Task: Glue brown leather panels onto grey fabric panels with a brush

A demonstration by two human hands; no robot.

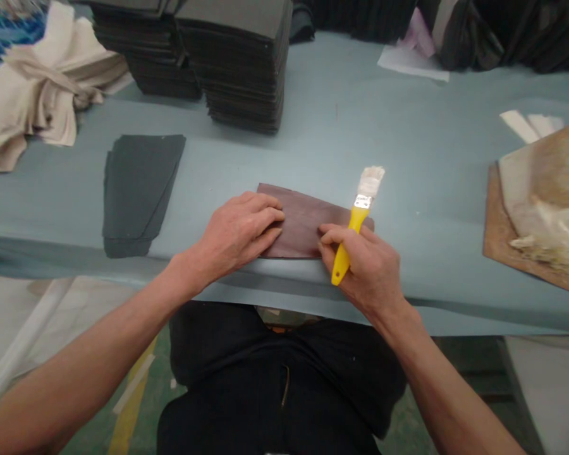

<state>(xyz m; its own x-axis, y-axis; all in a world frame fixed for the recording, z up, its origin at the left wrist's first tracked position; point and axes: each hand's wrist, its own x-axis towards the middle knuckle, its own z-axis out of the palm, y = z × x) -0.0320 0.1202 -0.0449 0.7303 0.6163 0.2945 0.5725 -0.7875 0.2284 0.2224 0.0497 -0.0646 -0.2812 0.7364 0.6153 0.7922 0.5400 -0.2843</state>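
Observation:
A dark brown leather-like piece (pixel 299 224) lies near the front edge of the table. Resting on its left end is my left hand (pixel 241 227), open, with slightly bent fingers pressed on the surface. My right hand (pixel 367 262) is closed around a paintbrush (pixel 355 224) with a yellow handle and whitish bristles that point away from me. The fingertips of that same hand touch the right part of the brown piece, and the hand hides some of its edge.
Dark flat pieces (pixel 140 189) lie in a low pile to the left. Tall stacks of black sheets (pixel 241 63) stand behind. Beige cloth strips (pixel 42 82) are heaped at the far left. At the right, a glue-crusted container (pixel 540 183) sits on a brown board (pixel 493 221).

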